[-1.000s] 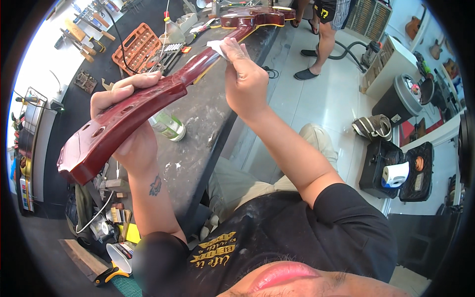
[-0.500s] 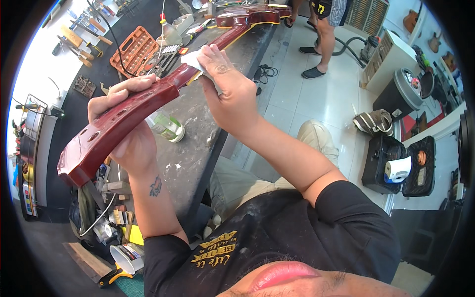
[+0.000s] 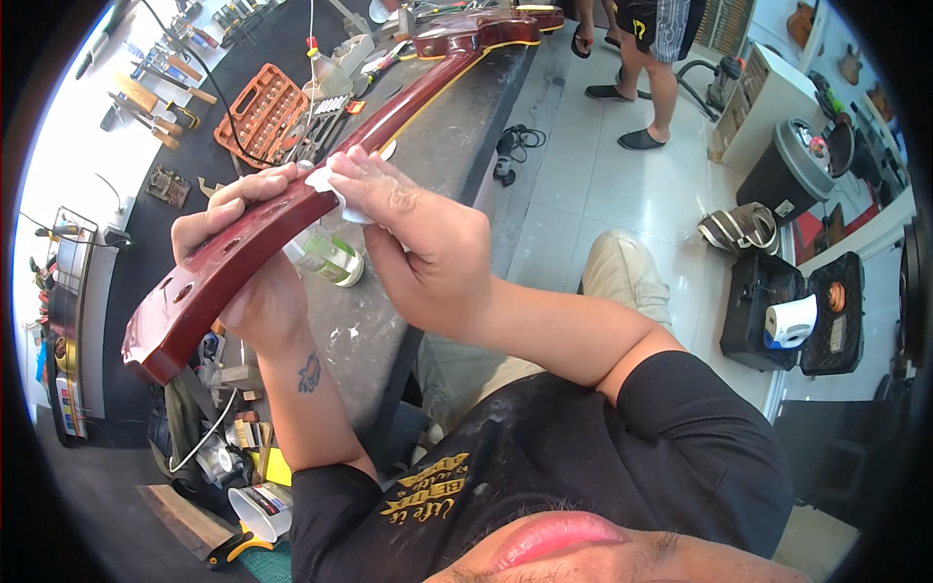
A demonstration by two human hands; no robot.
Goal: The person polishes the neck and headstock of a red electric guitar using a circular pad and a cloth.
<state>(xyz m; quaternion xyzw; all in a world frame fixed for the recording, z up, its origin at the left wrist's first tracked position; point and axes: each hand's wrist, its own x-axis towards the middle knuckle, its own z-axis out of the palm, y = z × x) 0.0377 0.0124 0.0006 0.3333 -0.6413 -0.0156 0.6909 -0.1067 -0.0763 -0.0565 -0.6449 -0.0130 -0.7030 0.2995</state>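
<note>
A glossy dark red guitar [image 3: 209,260] slants across the workbench, its headstock toward me and its body at the far end. My left hand [image 3: 267,299] is wrapped round the headstock, with the palm beneath and fingers over the far edge. My right hand [image 3: 428,238] pinches a small white cloth or paper piece [image 3: 324,182] against the neck, where it meets the headstock. The right fingertips rest on top of the white piece, and part of it hangs below them. Below the headstock stands a clear jar [image 3: 335,256] with a green label.
On the dark workbench [image 3: 364,335] lie an orange socket set [image 3: 260,112] and a spray bottle [image 3: 328,73]. Chisels [image 3: 146,107] hang at the left. Below sit a white tub [image 3: 260,510] and wood blocks. Another person's legs [image 3: 661,92], a bin [image 3: 785,175] and an open case [image 3: 763,301] are at right.
My right hand has slid the white piece along the neck toward the headstock, nearer my left hand. My left hand keeps its hold. The other person's legs have shifted slightly right.
</note>
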